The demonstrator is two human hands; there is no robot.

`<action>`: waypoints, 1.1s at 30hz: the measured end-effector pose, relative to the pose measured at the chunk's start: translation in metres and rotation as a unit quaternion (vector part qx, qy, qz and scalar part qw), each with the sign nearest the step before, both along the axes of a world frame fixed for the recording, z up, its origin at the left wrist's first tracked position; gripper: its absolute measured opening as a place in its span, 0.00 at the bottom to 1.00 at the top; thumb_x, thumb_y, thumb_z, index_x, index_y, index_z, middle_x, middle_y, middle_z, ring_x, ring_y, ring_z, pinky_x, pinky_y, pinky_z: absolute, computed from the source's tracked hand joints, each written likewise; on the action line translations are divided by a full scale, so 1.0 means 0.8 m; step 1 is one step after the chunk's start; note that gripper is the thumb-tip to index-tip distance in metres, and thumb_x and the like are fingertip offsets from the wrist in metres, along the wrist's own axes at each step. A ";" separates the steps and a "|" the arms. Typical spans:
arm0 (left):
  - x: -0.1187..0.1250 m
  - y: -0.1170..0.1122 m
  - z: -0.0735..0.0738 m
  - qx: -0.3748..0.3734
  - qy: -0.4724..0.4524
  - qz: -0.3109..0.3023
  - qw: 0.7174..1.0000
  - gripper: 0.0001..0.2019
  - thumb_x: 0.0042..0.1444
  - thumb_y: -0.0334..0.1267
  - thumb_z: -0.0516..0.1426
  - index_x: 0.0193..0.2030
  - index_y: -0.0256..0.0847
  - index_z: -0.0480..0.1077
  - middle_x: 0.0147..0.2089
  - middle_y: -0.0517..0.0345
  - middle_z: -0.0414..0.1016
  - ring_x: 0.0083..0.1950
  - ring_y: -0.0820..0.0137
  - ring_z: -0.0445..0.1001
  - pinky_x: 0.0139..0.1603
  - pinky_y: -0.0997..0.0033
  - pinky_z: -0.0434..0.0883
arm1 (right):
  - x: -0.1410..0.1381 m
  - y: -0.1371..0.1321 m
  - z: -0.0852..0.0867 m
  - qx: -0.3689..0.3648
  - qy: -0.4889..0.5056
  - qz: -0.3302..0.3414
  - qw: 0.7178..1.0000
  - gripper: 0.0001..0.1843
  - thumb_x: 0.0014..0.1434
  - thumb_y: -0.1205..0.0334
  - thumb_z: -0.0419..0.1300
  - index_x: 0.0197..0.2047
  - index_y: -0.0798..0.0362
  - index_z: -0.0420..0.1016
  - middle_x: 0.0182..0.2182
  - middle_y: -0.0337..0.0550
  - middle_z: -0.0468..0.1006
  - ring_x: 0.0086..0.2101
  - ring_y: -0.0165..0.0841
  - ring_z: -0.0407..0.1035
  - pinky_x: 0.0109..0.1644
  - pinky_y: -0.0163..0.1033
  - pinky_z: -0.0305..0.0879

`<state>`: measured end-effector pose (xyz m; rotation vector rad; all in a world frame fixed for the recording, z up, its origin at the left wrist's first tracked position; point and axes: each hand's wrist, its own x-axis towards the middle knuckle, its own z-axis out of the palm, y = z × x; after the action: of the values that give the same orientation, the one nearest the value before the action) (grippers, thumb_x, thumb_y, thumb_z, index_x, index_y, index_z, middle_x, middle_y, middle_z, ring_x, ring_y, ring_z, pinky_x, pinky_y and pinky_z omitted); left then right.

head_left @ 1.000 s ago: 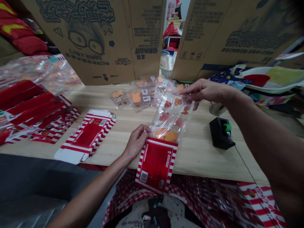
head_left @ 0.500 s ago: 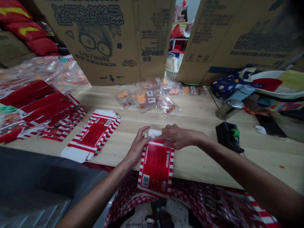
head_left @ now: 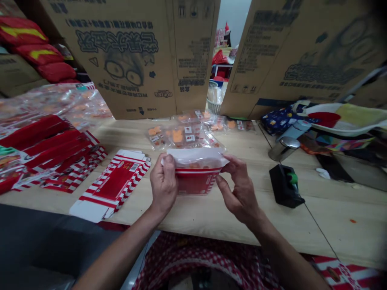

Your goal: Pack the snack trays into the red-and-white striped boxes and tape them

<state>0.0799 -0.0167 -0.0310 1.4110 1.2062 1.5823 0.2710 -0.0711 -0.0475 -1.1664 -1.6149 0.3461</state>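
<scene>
A red box with striped ends and a raised white flap is held above the table's front edge. Its near side faces me, and small orange-brown contents show faintly under the flap. My left hand grips the left end, its thumb up against the flap. At the right end, my right hand has its fingers on the flap's corner and its thumb at the box's side. Beyond the box lie clear packets with orange pieces inside. To the left sits a stack of flat red-and-white striped cartons.
A black tape dispenser with a green core stands at the right, near a metal cup and a light blue bottle. Large cardboard boxes wall the back. More red packaging covers the table's left side.
The box was upright near my lap with both hands at its top. Now it lies sideways, raised over the table, its white flap spread between my hands.
</scene>
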 end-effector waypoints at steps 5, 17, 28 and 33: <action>0.021 0.012 -0.018 -0.003 0.000 -0.045 0.999 0.23 0.66 0.57 0.52 0.27 0.43 0.59 0.26 0.63 0.56 0.28 0.71 0.56 0.29 0.73 0.58 | 0.003 0.015 -0.014 0.117 -0.190 -0.059 0.973 0.35 0.63 0.74 0.53 0.70 0.42 0.51 0.67 0.58 0.54 0.65 0.54 0.57 0.60 0.63 0.68; 0.021 -0.004 -0.013 -0.053 -0.030 -0.015 0.998 0.10 0.51 0.31 0.54 0.41 0.43 0.69 0.29 0.63 0.64 0.28 0.72 0.61 0.29 0.74 0.59 | 0.006 0.010 0.050 -0.060 -0.322 0.019 0.945 0.07 0.63 0.70 0.52 0.33 0.52 0.67 0.41 0.57 0.69 0.45 0.49 0.69 0.49 0.57 0.72; 0.043 0.016 -0.021 -0.005 -0.093 0.085 0.992 0.16 0.45 0.29 0.57 0.39 0.44 0.56 0.35 0.64 0.62 0.29 0.76 0.61 0.28 0.78 0.59 | -0.029 0.016 -0.062 0.081 0.080 -0.134 0.984 0.22 0.68 0.62 0.48 0.64 0.46 0.55 0.65 0.58 0.65 0.62 0.47 0.65 0.55 0.56 0.71; 0.053 0.021 -0.029 0.040 -0.080 0.098 0.991 0.10 0.51 0.32 0.59 0.35 0.43 0.60 0.31 0.66 0.59 0.28 0.76 0.58 0.30 0.78 0.61 | -0.041 0.019 -0.055 0.064 0.146 -0.143 0.977 0.24 0.69 0.62 0.43 0.66 0.45 0.57 0.62 0.56 0.68 0.58 0.45 0.69 0.56 0.56 0.72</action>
<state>0.1219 0.0004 -0.0539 1.2178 1.2263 1.8595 0.2382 -0.0558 -0.0915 -1.1695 -1.1790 0.2114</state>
